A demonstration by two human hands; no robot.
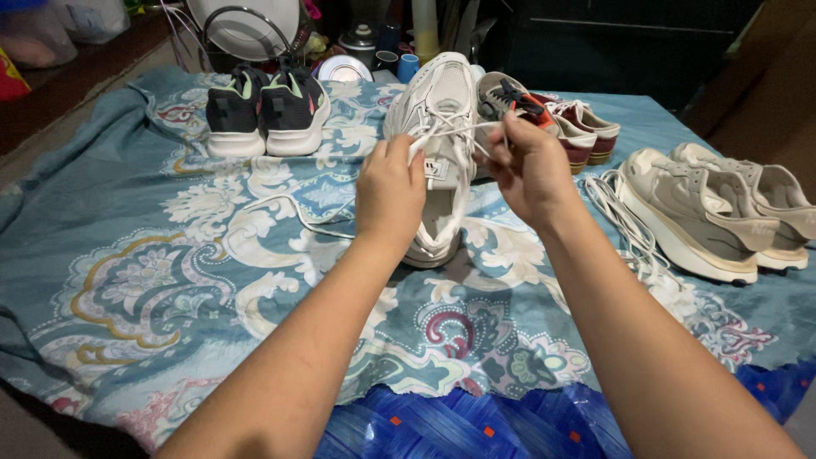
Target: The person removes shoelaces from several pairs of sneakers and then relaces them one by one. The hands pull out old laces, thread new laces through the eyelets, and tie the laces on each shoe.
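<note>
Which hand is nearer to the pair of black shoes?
Left. The left hand is just right of the pair of black shoes, pinching a white lace. The right hand is farther right, beyond the white shoe.

White sneaker (442,127), white lace (450,132). Black pair (265,110), green and pink trim. Beige pair (714,208). Teal cloth (170,255), cream and gold floral scrolls.
</note>
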